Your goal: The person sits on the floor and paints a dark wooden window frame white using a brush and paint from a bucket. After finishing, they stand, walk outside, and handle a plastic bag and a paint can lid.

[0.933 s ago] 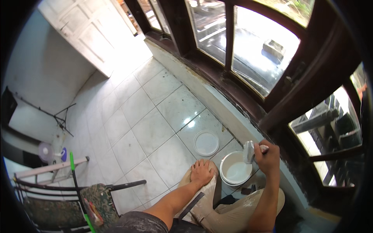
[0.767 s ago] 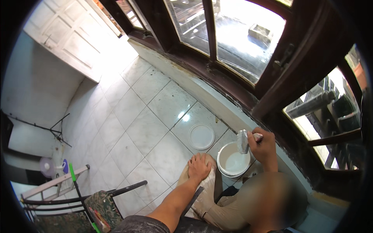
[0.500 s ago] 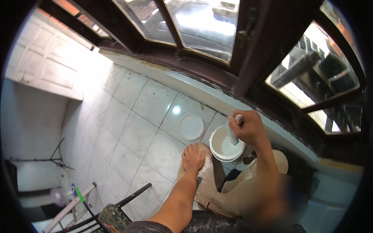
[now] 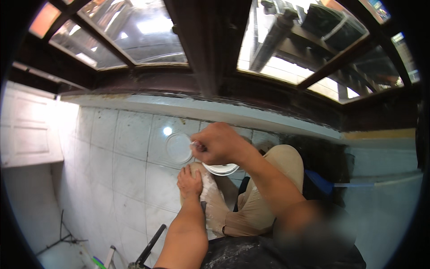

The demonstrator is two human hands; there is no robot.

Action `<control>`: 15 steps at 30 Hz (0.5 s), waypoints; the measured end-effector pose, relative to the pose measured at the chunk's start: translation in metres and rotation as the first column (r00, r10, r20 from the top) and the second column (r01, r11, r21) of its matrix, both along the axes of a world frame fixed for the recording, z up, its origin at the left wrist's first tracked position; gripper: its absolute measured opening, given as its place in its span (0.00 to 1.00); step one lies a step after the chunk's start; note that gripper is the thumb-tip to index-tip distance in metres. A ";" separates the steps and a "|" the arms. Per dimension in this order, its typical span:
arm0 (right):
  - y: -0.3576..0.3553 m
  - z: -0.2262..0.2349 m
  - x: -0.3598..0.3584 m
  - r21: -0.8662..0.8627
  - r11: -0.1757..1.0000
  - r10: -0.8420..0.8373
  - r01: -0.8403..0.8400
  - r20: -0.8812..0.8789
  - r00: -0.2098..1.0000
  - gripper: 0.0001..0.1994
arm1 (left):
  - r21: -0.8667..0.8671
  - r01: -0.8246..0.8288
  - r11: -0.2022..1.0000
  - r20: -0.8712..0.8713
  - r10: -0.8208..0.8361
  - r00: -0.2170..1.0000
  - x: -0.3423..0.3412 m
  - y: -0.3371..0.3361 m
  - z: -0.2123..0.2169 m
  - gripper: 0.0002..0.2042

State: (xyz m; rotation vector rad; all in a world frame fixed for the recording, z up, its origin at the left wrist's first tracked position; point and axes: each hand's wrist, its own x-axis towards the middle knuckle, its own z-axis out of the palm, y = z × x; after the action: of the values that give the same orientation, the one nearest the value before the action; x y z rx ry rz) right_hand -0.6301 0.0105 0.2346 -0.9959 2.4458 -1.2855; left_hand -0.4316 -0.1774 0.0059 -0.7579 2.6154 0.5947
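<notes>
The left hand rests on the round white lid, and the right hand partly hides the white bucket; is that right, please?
Not quite: the head view shows the left hand on the beige-trousered left knee, not the round white lid; the rest is right.

Note brush (image 4: 199,146) gripped in right hand (image 4: 218,143), with dark-reddish, pale-marked handle end projecting to the left and bristles hidden from view, and, below, round white bucket (image 4: 222,170), upright on tiled floor (image 4: 130,177), with near rim and outer wall exposed, far part and most of interior obscured.
</notes>
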 end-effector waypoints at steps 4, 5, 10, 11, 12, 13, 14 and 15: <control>-0.001 -0.007 0.002 -0.001 1.000 -0.005 0.005 -0.004 1.000 0.10 | 0.006 0.019 1.000 -0.035 -0.019 0.999 0.002 0.000 0.000 0.34; 0.000 -0.008 0.002 -0.006 1.000 -0.007 0.007 -0.005 1.000 0.10 | 0.005 0.024 1.000 -0.038 -0.024 0.999 0.000 0.001 0.001 0.34; -0.005 -0.011 0.006 -0.040 0.999 -0.007 0.006 -0.030 1.000 0.11 | -0.031 0.080 0.996 -0.083 -0.082 0.993 -0.001 0.009 0.009 0.33; -0.007 -0.010 0.007 -0.055 0.999 0.001 -0.003 -0.028 1.000 0.12 | -0.021 0.094 0.995 -0.125 -0.096 0.987 0.000 0.004 0.006 0.32; -0.007 -0.014 0.009 -0.068 0.998 -0.001 -0.001 -0.037 0.999 0.12 | 0.016 0.087 0.996 -0.084 -0.085 0.993 -0.005 0.010 0.016 0.31; -0.008 -0.019 0.013 -0.081 0.997 -0.003 -0.001 -0.045 0.999 0.13 | 0.051 0.077 0.996 -0.039 -0.075 0.996 -0.010 0.015 0.028 0.31; -0.011 -0.019 0.015 -0.102 0.995 0.003 -0.010 -0.065 0.998 0.13 | 0.030 0.073 0.997 -0.021 -0.072 0.997 -0.012 0.017 0.033 0.30; -0.011 -0.016 0.016 -0.091 0.996 0.012 -0.018 -0.063 0.998 0.14 | 0.043 0.072 0.996 -0.032 -0.070 0.997 -0.012 0.017 0.035 0.30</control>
State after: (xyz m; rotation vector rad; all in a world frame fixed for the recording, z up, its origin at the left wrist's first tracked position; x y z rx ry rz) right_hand -0.6139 -0.0009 0.2189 -1.0906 2.4392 -1.3934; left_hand -0.4438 -0.1609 0.0406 -0.6442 2.6351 0.6464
